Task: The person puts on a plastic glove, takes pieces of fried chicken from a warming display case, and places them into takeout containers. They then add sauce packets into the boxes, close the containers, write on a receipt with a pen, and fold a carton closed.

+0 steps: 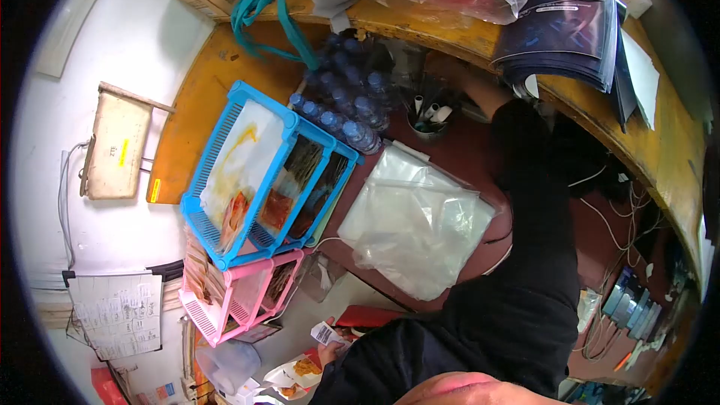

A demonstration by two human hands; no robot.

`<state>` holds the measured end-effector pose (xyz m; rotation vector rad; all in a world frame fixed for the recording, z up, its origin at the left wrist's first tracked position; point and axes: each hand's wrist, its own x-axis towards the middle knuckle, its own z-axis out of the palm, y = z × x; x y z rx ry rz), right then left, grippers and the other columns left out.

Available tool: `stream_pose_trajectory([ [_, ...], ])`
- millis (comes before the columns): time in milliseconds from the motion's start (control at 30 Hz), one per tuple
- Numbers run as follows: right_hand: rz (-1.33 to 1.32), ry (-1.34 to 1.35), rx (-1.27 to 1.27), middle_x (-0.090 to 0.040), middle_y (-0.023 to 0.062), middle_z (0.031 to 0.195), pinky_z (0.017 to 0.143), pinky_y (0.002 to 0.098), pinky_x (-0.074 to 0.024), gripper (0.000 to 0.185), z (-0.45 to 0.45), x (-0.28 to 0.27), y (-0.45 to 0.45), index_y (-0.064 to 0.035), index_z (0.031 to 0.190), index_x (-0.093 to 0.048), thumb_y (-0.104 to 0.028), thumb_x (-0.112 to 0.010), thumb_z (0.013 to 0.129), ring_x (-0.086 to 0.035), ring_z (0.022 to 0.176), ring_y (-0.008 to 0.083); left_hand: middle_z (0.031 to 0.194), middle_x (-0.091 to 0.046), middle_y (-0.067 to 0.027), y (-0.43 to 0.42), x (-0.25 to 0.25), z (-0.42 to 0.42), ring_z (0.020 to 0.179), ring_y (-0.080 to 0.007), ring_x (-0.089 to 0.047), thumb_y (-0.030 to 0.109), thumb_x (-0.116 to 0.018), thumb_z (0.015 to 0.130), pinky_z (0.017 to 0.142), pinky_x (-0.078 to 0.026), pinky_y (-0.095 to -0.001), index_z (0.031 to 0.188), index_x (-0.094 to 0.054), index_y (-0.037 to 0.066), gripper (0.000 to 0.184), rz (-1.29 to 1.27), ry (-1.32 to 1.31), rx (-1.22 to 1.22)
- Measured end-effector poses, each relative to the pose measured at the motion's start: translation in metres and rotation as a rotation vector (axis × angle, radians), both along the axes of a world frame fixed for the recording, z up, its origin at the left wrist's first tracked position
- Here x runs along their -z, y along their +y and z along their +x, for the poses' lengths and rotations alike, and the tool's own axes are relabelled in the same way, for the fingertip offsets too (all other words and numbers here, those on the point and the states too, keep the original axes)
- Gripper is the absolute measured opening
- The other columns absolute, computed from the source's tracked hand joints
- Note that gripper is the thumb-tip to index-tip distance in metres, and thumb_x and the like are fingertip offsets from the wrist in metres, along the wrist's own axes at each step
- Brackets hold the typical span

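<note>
My left hand [328, 352] is low in the view, its fingers closed on a small white box [327, 333] with dark print; part of the hand is hidden behind my dark sleeve. Just below it lie white paper food trays [294, 375] with brown food in them. My right arm, in a black sleeve, stretches up across the desk. At its end, my right hand [459, 75] is in shadow under the raised wooden shelf, behind a cup of pens [429, 118]. Its fingers are too dark to make out. Clear plastic bags [416, 217] lie flat on the desk beside the arm.
Several water bottles [341, 97] stand left of the pen cup. Blue stacked baskets [240, 172] and pink ones [240, 292] hold papers. Dark folders [559, 37] overhang the wooden shelf [435, 26]. Loose cables [626, 217] hang at the right. A clipboard [120, 315] is on the left.
</note>
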<state>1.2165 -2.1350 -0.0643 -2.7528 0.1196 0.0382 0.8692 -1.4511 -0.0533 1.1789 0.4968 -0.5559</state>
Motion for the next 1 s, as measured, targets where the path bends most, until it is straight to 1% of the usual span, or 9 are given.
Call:
stream_pose_trajectory([
  [167, -0.024, -0.006, 0.029, -0.063, 0.0084, 0.085, 0.066, 0.0284, -0.0449, 0.021, 0.009, -0.021, -0.008, -0.0023, 0.103, -0.063, -0.009, -0.059, 0.084, -0.060, 0.075, 0.0175, 0.090, -0.058, -0.0082, -0.008, 0.005, -0.011, 0.078, -0.0212, -0.059, -0.005, -0.049, 0.060, 0.073, -0.050, -0.0303, 0.134, -0.044, 0.003, 0.075, 0.258, 0.056, -0.061],
  [333, 0.008, -0.072, 0.107, -0.062, 0.0072, 0.084, 0.064, 0.0269, -0.0444, 0.022, -0.004, -0.038, -0.017, -0.0021, 0.105, -0.061, -0.009, -0.059, 0.084, -0.059, 0.073, 0.0156, 0.088, -0.059, -0.0079, -0.034, -0.026, 0.003, 0.075, -0.0206, -0.060, -0.006, -0.050, 0.062, 0.070, -0.050, -0.0304, 0.134, -0.044, 0.003, 0.073, 0.291, -0.005, 0.018],
  [567, 0.141, -0.291, 0.346, -0.061, 0.0055, 0.082, 0.062, 0.0248, -0.0438, 0.025, -0.048, -0.071, -0.039, -0.0018, 0.108, -0.060, -0.009, -0.061, 0.084, -0.059, 0.071, 0.0130, 0.086, -0.058, -0.0091, -0.033, -0.023, -0.002, 0.066, -0.0195, -0.057, -0.006, -0.050, 0.063, 0.058, -0.046, -0.0290, 0.134, -0.043, 0.001, 0.071, 0.271, -0.052, 0.054],
  [667, 0.304, -0.466, 0.511, -0.061, 0.0048, 0.082, 0.061, 0.0239, -0.0435, 0.026, -0.080, -0.082, -0.044, -0.0017, 0.109, -0.059, -0.009, -0.061, 0.084, -0.058, 0.070, 0.0118, 0.085, -0.058, -0.0096, -0.020, -0.016, -0.004, 0.061, -0.0183, -0.054, -0.007, -0.048, 0.064, 0.051, -0.042, -0.0283, 0.133, -0.043, 0.001, 0.070, 0.110, -0.034, 0.031],
  [800, 0.871, -0.708, 0.699, -0.061, 0.0039, 0.081, 0.059, 0.0227, -0.0431, 0.027, -0.143, -0.103, 0.008, -0.0016, 0.111, -0.058, -0.010, -0.062, 0.085, -0.058, 0.068, 0.0103, 0.080, -0.058, -0.0051, -0.026, -0.029, -0.008, 0.055, -0.0092, -0.048, -0.001, -0.050, 0.076, 0.046, -0.035, -0.0219, 0.125, -0.050, 0.002, 0.049, 0.275, -0.134, -0.001],
  [867, 1.232, -0.690, 0.745, -0.060, 0.0034, 0.081, 0.059, 0.0221, -0.0429, 0.028, -0.186, -0.109, 0.068, -0.0015, 0.111, -0.058, -0.010, -0.062, 0.085, -0.058, 0.067, 0.0095, 0.084, -0.059, 0.0003, -0.047, -0.055, -0.005, 0.064, -0.0038, -0.048, 0.009, -0.061, 0.085, 0.054, -0.038, -0.0178, 0.119, -0.056, 0.003, 0.035, 0.524, -0.230, -0.017],
  [900, 1.372, -0.616, 0.741, -0.060, 0.0032, 0.080, 0.058, 0.0218, -0.0428, 0.029, -0.208, -0.111, 0.107, -0.0014, 0.112, -0.058, -0.010, -0.062, 0.085, -0.058, 0.067, 0.0091, 0.092, -0.062, -0.0005, -0.049, -0.050, -0.001, 0.075, -0.0056, -0.053, 0.011, -0.064, 0.086, 0.067, -0.044, -0.0196, 0.118, -0.056, 0.002, 0.034, 0.592, -0.476, 0.025],
  [967, 1.542, -0.376, 0.667, -0.062, 0.0079, 0.102, 0.078, 0.0275, -0.0463, 0.034, -0.245, -0.105, 0.188, -0.0006, 0.110, -0.059, -0.004, -0.066, 0.077, -0.058, 0.091, 0.0157, 0.104, -0.063, -0.0044, -0.085, -0.103, 0.016, 0.089, -0.0094, -0.057, 0.004, -0.060, 0.089, 0.082, -0.046, -0.0232, 0.123, -0.056, 0.001, 0.034, 0.472, -0.426, 0.119],
  [1000, 1.483, -0.209, 0.520, -0.063, 0.0069, 0.096, 0.076, 0.0259, -0.0463, 0.030, -0.256, -0.104, 0.235, 0.0002, 0.106, -0.060, -0.002, -0.066, 0.077, -0.059, 0.085, 0.0140, 0.104, -0.062, -0.0047, -0.089, -0.100, 0.025, 0.090, -0.0103, -0.056, 0.009, -0.062, 0.088, 0.082, -0.045, -0.0242, 0.126, -0.054, 0.003, 0.039, 0.446, -0.660, 0.137],
])
